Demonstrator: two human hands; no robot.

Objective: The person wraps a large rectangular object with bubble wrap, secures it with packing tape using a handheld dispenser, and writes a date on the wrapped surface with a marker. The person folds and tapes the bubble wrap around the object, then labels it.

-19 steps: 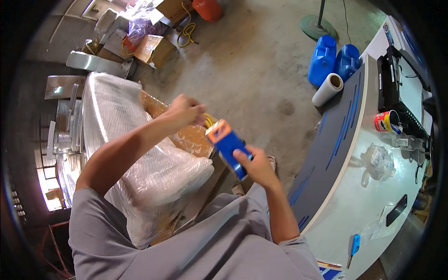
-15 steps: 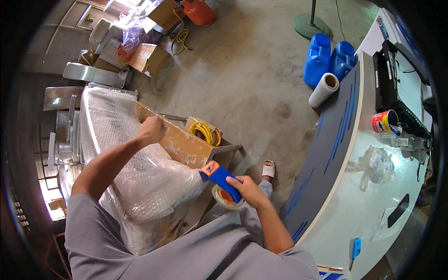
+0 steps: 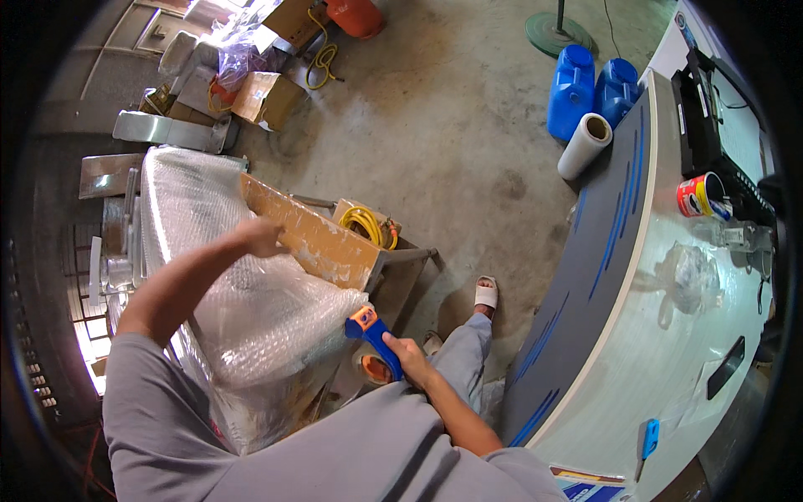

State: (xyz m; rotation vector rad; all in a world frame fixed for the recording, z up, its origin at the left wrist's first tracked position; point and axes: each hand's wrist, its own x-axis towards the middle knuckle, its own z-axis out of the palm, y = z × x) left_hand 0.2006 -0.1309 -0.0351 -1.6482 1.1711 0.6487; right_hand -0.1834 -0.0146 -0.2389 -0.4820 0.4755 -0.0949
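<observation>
A wide sheet of bubble wrap (image 3: 259,326) drapes over a bulky load at my left. My left hand (image 3: 261,238) is over it, by the scuffed brown board (image 3: 311,238) along its right side. Those fingers are curled; whatever they may hold does not show. In my right hand (image 3: 408,360) is a blue and orange tape dispenser (image 3: 381,341), gripped by its handle. Its head points at the near right corner of the wrap, close to it. The tape roll (image 3: 370,366) on the dispenser hangs beside my grey trousers.
A pale worktable (image 3: 623,360) curves along my right, bearing a blue-handled tool (image 3: 650,437), a dark phone (image 3: 725,368) and a red-yellow tub (image 3: 701,194). A white film roll (image 3: 585,146) and blue jerrycans (image 3: 572,92) stand beyond. Coiled yellow hose (image 3: 361,224) lies beside the board.
My left hand has shifted slightly left and nearer to me. The tape dispenser in my right hand has moved left, closer to the corner of the bubble wrap.
</observation>
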